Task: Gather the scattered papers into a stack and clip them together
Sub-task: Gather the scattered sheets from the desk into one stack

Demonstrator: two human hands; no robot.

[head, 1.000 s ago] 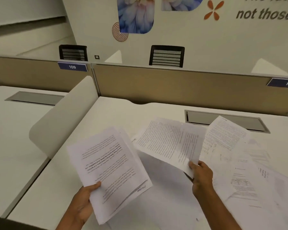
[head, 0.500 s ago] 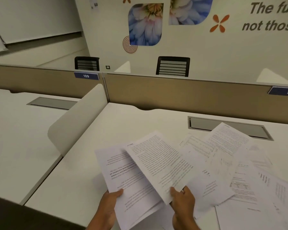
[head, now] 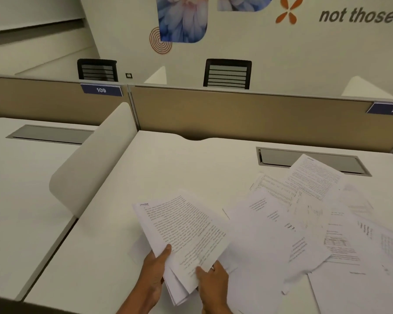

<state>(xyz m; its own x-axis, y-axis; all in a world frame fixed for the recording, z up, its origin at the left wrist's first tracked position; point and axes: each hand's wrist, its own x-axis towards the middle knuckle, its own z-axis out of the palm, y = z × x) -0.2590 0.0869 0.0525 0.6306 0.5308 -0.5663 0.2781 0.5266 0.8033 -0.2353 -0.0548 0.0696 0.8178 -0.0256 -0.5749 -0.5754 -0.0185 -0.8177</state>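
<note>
A stack of printed white papers [head: 182, 232] is held up over the near part of the white desk [head: 168, 168]. My left hand [head: 153, 275] grips the stack's lower left edge, thumb on top. My right hand [head: 211, 284] pinches the lower right corner of the top sheet, which now lies on the stack. Several loose printed sheets [head: 304, 223] lie scattered and overlapping on the desk to the right, reaching the right edge of view. No clip is visible.
A white curved divider [head: 89, 168] stands at the desk's left edge. A tan partition [head: 236, 116] runs along the back, with a grey cable tray [head: 309, 162] below it. Two black chairs [head: 227, 73] stand beyond.
My right hand carried the sheet it held from the right onto the stack in my left hand. Both hands have come close together at the stack's lower edge.
</note>
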